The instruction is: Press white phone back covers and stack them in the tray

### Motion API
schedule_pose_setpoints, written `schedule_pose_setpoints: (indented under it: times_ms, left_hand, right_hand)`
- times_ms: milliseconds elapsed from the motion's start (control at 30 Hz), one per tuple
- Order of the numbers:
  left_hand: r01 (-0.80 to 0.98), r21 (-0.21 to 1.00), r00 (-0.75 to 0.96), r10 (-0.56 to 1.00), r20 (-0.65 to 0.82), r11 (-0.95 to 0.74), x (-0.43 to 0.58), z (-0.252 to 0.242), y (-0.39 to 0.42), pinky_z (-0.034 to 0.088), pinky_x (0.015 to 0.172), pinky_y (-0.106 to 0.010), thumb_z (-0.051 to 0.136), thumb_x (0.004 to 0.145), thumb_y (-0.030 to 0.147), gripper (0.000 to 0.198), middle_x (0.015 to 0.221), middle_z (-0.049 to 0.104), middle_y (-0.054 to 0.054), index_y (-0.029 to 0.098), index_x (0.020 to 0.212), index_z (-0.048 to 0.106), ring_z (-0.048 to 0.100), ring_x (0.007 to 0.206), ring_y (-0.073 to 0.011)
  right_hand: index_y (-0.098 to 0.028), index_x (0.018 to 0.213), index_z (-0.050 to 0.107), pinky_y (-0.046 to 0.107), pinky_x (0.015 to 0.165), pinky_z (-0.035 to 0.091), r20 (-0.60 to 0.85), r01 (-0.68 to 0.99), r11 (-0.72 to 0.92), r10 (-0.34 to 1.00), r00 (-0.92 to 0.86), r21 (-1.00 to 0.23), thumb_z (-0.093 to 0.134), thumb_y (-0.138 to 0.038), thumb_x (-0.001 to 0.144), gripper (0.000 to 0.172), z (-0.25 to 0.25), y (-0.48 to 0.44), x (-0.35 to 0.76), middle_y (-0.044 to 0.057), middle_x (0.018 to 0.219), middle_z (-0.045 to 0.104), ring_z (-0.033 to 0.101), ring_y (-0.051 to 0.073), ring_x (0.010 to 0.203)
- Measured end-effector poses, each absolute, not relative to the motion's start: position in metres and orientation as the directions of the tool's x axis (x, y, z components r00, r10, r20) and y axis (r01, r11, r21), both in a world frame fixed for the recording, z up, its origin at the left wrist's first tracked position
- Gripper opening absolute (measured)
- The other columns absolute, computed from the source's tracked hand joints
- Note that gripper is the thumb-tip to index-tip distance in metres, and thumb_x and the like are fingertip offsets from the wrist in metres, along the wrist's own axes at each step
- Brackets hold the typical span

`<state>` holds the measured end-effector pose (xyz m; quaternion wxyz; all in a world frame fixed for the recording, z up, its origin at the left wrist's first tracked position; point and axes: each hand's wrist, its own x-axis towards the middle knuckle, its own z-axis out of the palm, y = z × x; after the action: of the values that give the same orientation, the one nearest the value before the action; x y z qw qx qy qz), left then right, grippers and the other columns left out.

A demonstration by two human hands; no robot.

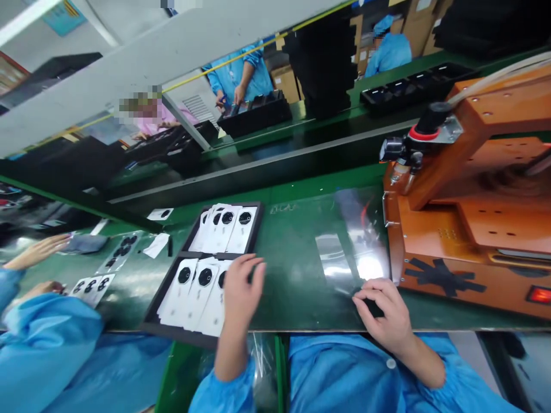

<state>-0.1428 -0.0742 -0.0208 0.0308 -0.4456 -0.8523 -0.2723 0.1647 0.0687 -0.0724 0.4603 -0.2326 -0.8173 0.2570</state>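
Observation:
My left hand (243,289) is over the right edge of a black tray (256,226), thumb apart from the bent fingers, with nothing seen between them. The tray's two compartments hold overlapping white cards (187,292), each with a black shape near its top. By the front of the green table, my right hand (385,315) has thumb and forefinger pinched together. What they hold, if anything, is too thin to make out. Just beyond these fingertips lies a clear plastic sheet (333,258) that reflects the light.
An orange machine (447,241) with a pressure gauge stands at the right. To the left, a co-worker's blue sleeve (55,321) and hands are near a white sheet (92,288) with black shapes. Across the rail, people work beside black trays (258,115).

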Motion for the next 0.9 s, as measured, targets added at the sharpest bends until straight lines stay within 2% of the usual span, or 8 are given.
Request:
schedule_pose_setpoints:
  times_ms: [67,167,267,367,433,567,767,900]
  left_hand:
    - [0.685,0.407,-0.722,0.635,0.274,0.604,-0.188,-0.015,-0.113,0.045,0.108,-0.043,0.047,0.097,0.047,0.036,0.118,0.068,-0.012,0.021,0.107,0.069,0.061,0.118,-0.0262]
    - [0.481,0.341,-0.876,0.451,0.170,0.807,-0.252,-0.015,-0.163,0.049,0.099,-0.047,0.057,0.086,0.049,0.038,0.114,0.067,-0.015,0.018,0.103,0.069,0.065,0.107,-0.0307]
    - [0.301,0.274,-0.953,0.301,0.045,0.913,-0.296,-0.020,-0.194,0.053,0.091,-0.046,0.064,0.077,0.052,0.049,0.108,0.069,-0.017,0.013,0.106,0.068,0.068,0.095,-0.0314]
    - [0.198,0.222,-0.978,0.207,-0.021,0.955,-0.323,-0.024,-0.209,0.054,0.086,-0.044,0.070,0.070,0.060,0.061,0.103,0.071,-0.015,0.013,0.108,0.065,0.068,0.094,-0.0325]
    - [0.165,0.196,-0.984,0.174,-0.033,0.967,-0.334,-0.025,-0.214,0.054,0.085,-0.044,0.072,0.066,0.063,0.064,0.103,0.071,-0.014,0.014,0.107,0.065,0.068,0.095,-0.0332]
    - [0.158,0.175,-0.984,0.170,-0.059,0.972,-0.350,-0.024,-0.218,0.053,0.083,-0.040,0.071,0.067,0.061,0.051,0.095,0.072,-0.010,0.019,0.096,0.066,0.068,0.094,-0.0315]
    - [0.156,0.195,-0.977,0.180,-0.110,0.968,-0.358,-0.025,-0.211,0.055,0.068,-0.036,0.076,0.059,0.066,0.060,0.083,0.071,-0.008,0.016,0.090,0.065,0.069,0.076,-0.0271]
    - [0.180,0.168,-0.983,0.185,-0.014,0.969,-0.359,-0.010,-0.207,0.054,0.065,-0.036,0.080,0.054,0.062,0.051,0.073,0.069,-0.004,0.021,0.077,0.062,0.066,0.070,-0.0255]
  right_hand:
    - [-0.024,0.098,0.067,0.038,0.072,0.054,0.631,0.123,0.757,0.612,-0.477,-0.642,0.070,-0.010,0.084,0.020,-0.072,0.069,0.164,0.006,0.092,0.064,0.063,0.021,0.084]
    - [-0.025,0.098,0.067,0.038,0.072,0.054,0.610,0.106,0.740,0.619,-0.496,-0.664,0.071,-0.011,0.085,0.019,-0.073,0.071,0.164,0.006,0.093,0.064,0.064,0.022,0.084]
    - [-0.024,0.097,0.068,0.038,0.074,0.054,0.585,0.106,0.713,0.642,-0.495,-0.693,0.070,-0.012,0.086,0.016,-0.075,0.073,0.163,0.006,0.095,0.064,0.064,0.022,0.087]
    - [-0.024,0.096,0.068,0.038,0.075,0.054,0.570,0.121,0.694,0.667,-0.480,-0.710,0.069,-0.014,0.088,0.013,-0.077,0.074,0.163,0.006,0.095,0.063,0.063,0.022,0.087]
    - [-0.024,0.095,0.068,0.039,0.075,0.054,0.569,0.127,0.691,0.673,-0.473,-0.712,0.069,-0.016,0.089,0.011,-0.078,0.074,0.164,0.007,0.094,0.063,0.063,0.022,0.087]
    - [-0.024,0.096,0.068,0.039,0.076,0.054,0.571,0.129,0.694,0.671,-0.473,-0.709,0.070,-0.015,0.088,0.012,-0.078,0.073,0.165,0.006,0.095,0.064,0.063,0.022,0.088]
    - [-0.024,0.093,0.070,0.037,0.073,0.055,0.578,0.123,0.697,0.668,-0.468,-0.707,0.069,-0.015,0.087,0.011,-0.075,0.073,0.165,0.006,0.092,0.065,0.065,0.021,0.085]
    - [-0.025,0.092,0.071,0.037,0.073,0.056,0.561,0.135,0.680,0.686,-0.463,-0.720,0.069,-0.016,0.086,0.010,-0.073,0.072,0.163,0.006,0.092,0.066,0.066,0.022,0.085]
